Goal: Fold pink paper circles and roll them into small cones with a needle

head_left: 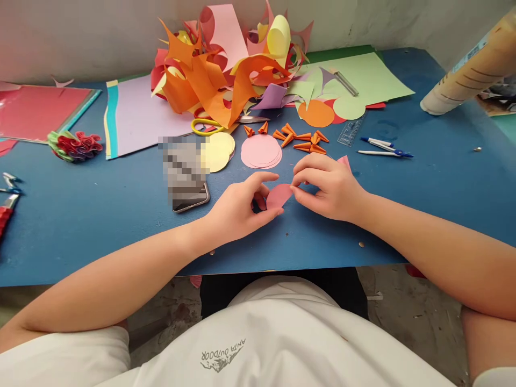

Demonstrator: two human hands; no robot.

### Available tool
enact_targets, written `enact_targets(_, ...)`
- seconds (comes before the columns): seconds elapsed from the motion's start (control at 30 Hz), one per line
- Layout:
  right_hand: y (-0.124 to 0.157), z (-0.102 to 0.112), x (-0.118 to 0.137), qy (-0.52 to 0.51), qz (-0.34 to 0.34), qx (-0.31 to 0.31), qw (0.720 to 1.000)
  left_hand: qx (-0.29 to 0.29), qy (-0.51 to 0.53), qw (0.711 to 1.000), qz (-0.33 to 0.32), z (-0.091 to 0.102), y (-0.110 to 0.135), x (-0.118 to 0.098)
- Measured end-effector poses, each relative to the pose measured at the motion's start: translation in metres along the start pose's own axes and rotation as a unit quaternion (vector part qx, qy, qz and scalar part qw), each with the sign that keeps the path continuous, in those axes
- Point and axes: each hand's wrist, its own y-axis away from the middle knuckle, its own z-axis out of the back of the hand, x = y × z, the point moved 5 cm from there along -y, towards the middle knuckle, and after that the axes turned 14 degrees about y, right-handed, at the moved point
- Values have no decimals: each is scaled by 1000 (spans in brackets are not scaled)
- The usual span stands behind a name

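Between my hands, over the near middle of the table, is a small piece of pink paper [279, 196]. My right hand [329, 185] pinches its right edge between thumb and forefinger. My left hand [244, 205] holds the left side, thumb along the near edge and forefinger stretched out apart from it. Whether the paper is folded or rolled I cannot tell. Just beyond lies a stack of pink paper circles [261, 151], with yellow paper circles [217, 152] to its left. Several small orange paper cones [310, 141] lie behind and to the right. Some pink paper [344, 160] shows behind my right hand.
A heap of paper offcuts [201, 75] stands at the back, with yellow-handled scissors [207, 127] before it. A phone [192, 199] lies left of my hands. Pens [385, 153] and a clear ruler [350, 130] are right. A ruffled paper flower [76, 145] sits far left.
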Motion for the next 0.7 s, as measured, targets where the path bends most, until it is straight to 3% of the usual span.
enact_targets(0.13,-5,5,8,9,-1,44,999,-21,110,994,1,4,-4,4)
enact_targets(0.27,-17,16,16,10,-39,83,996,-53,248,966,49,9,-5,8)
enact_targets(0.4,-35,21,22,-100,-95,134,981,-85,339,935,66,15,-5,10)
enact_targets(0.53,-40,16,15,-215,-165,105,957,-108,387,912,82,21,-7,16)
enact_targets(0.7,-27,-7,-3,-373,-159,63,912,-116,440,881,128,20,-8,21)
